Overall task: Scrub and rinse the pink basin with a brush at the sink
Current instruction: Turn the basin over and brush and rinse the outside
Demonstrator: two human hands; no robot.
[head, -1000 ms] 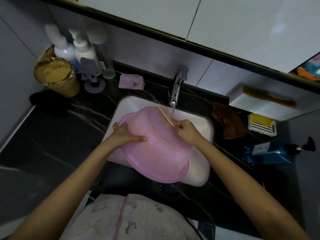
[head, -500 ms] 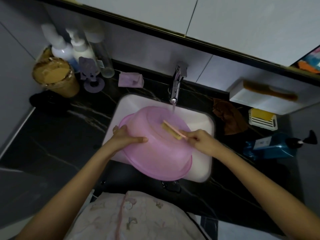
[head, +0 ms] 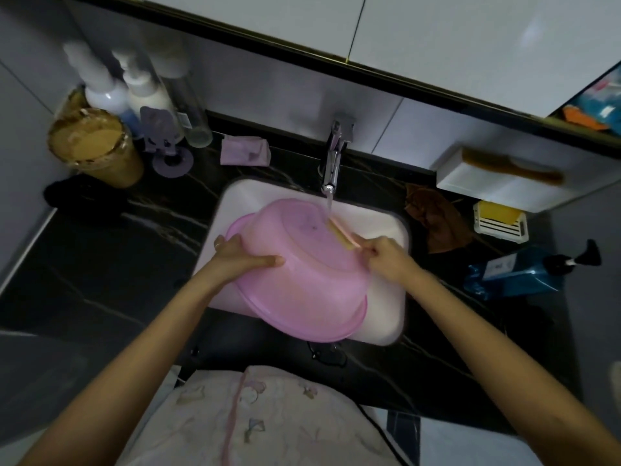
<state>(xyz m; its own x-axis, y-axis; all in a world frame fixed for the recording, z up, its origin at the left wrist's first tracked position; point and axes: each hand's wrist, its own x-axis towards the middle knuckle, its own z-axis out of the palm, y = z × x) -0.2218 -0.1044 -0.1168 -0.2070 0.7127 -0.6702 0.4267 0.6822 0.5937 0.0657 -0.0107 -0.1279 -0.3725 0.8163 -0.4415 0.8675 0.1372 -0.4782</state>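
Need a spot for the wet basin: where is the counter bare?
Widest bare patch: dark counter left of the sink, nearer than the brown cup. A smaller one front right, nearer than the blue bottle. Crowded: back-left bottles; brown cloth and soap dish to the right.

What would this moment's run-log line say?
stage: scrubbing basin underside | left hand: holds pink basin tilted over sink | right hand: grips brush on basin | tap: running
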